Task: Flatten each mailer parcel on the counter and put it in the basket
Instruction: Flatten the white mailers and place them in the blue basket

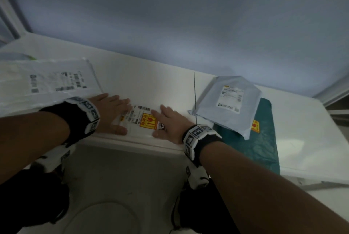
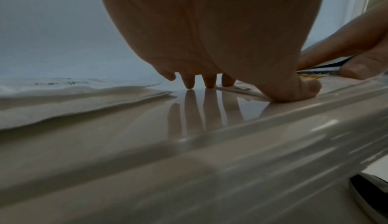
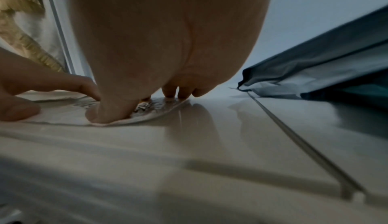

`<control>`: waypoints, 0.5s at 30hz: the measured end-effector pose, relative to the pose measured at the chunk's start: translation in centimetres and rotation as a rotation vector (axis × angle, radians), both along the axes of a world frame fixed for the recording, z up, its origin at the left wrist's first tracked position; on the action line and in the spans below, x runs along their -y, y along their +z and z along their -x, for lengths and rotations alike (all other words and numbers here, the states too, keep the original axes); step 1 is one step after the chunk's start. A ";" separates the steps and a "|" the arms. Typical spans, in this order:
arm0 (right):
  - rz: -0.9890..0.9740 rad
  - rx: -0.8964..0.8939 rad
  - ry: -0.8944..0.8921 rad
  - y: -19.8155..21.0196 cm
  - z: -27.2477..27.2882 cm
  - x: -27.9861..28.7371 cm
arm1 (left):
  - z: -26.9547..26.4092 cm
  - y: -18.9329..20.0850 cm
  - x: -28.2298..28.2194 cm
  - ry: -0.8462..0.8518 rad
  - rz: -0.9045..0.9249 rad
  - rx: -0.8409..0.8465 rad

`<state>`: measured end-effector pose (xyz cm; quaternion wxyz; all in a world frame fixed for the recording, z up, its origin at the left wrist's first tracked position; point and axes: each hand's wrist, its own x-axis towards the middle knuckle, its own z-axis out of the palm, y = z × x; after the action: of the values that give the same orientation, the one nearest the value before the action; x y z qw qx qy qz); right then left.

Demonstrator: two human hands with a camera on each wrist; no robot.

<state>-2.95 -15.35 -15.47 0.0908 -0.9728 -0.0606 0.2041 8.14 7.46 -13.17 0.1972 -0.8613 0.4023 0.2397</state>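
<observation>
White plastic marks the small mailer (image 1: 140,120) under work: it lies at the front edge of the counter (image 1: 151,80), with a barcode label and an orange-yellow sticker (image 1: 149,123) facing up. Both hands press it flat. The left hand (image 1: 111,113) covers its left end and the right hand (image 1: 167,123) its right end, fingers spread and straight, so neither grip is closed round anything; thumbs bear on the near corners in the wrist views. The step in hand looks like flattening, and this parcel appears nearly flat already.

Next, the person would probably need to pinch an edge and lift the mailer away to the basket, which no view shows.

Room is tight at the front, since the mailer sits right along the counter lip. A larger white mailer (image 1: 47,80) lies just beside the left hand. To the right, past a thin seam (image 1: 194,97) in the counter, a grey mailer (image 1: 229,101) rests on a teal one (image 1: 264,139). Bare counter stretches behind the hands toward the wall.
</observation>
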 end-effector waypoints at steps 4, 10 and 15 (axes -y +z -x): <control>-0.020 -0.016 -0.020 -0.3 0.1 0.2 | 0.0 0.0 0.0 0.018 0.001 0.000; -0.016 -0.026 -0.023 -0.3 0.1 0.2 | -0.1 -0.1 -0.1 0.043 -0.006 0.009; -0.005 -0.048 -0.030 0.6 0.0 -0.4 | -0.1 0.1 0.2 0.057 0.023 -0.013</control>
<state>-2.97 -14.99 -14.83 0.0979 -0.9682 -0.0444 0.2260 8.23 7.23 -13.03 0.1776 -0.8731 0.3815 0.2462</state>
